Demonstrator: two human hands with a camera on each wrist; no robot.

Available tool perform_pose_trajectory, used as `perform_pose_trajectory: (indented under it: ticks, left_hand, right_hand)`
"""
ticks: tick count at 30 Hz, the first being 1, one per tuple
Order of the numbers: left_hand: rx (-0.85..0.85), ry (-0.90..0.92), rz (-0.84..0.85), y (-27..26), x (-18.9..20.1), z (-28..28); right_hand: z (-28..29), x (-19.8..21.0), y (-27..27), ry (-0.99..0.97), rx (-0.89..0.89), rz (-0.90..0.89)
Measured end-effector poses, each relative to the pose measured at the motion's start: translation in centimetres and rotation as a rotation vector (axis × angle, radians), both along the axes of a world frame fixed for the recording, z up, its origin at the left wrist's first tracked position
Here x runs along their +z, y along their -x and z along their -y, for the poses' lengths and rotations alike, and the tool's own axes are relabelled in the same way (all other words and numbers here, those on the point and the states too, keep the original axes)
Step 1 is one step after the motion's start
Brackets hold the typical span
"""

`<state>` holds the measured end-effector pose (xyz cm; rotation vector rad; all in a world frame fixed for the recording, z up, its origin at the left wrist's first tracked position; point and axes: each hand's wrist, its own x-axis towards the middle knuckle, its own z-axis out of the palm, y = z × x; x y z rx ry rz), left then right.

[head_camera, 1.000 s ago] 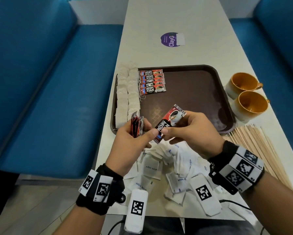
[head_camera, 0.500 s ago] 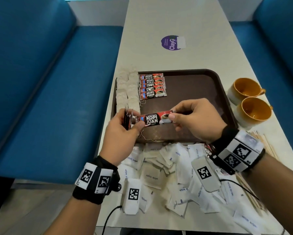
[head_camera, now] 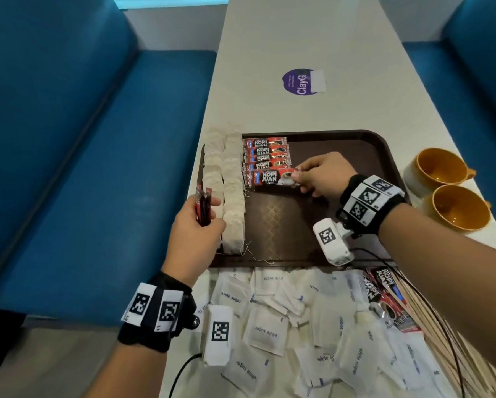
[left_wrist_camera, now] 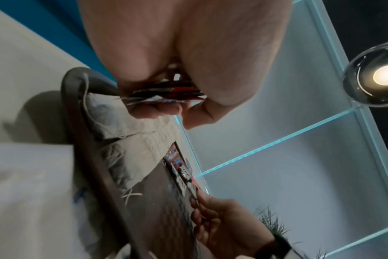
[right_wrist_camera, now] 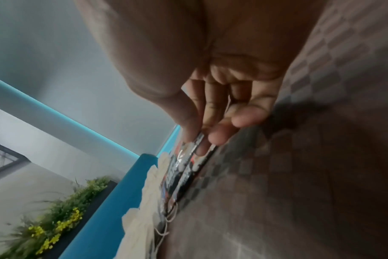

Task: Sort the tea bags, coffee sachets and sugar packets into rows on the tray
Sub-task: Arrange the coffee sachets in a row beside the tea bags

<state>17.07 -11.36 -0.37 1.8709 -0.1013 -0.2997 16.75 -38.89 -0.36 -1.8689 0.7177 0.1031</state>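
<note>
Here the tray holds tea bags; right hand pinches a coffee sachet.

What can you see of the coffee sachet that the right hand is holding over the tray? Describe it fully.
The coffee sachet is a flat, glossy red packet printed "KOPI JUAN" in white, with a blue band at its left end and a cup picture near its right. It lies roughly level, lengthwise left to right, at the near end of the sachet row on the brown tray. The right hand pinches its right end.
</note>
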Motion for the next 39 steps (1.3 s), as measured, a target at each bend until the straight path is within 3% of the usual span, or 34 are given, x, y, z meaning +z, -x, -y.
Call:
perform_pose_trajectory:
  ticks: [7,15,23,26,28,32,39]
  left_hand:
    - [-0.047,-0.05,0.031,0.7,-0.3,0.3]
    - [-0.043,-0.037,0.023,1.1,-0.1,0.3]
    - [-0.022,0.15,-0.099,1.5,0.7,0.2]
    - [-0.022,0.298,-0.248,1.4,1.1,0.3]
    - [-0.078,0.368,-0.32,1.7,1.4,0.5]
    - [-0.179,0.427,-0.343,3.0,1.5,1.3]
    - [-0.117,0.462,-0.344,3.6,1.1,2.3]
  right_hand:
    - [-0.6,-0.3,-1.1,0.164,0.028,-0.069]
    - [-0.8,-0.1,-1.6,0.217,0.031,-0.085]
    - [-0.7,0.2,-0.9,0.189,-0.022,-0.043]
    - [-1.3,1.4,0.0,0.213,0.016,0.033]
    - [-2.6,2.5,1.1,0.131,0.099,0.121]
    - [-5.5,4.6,3.7,-0.252,0.241,0.268]
    - [-5.6,4.4,5.5,-0.313,0.252,0.351]
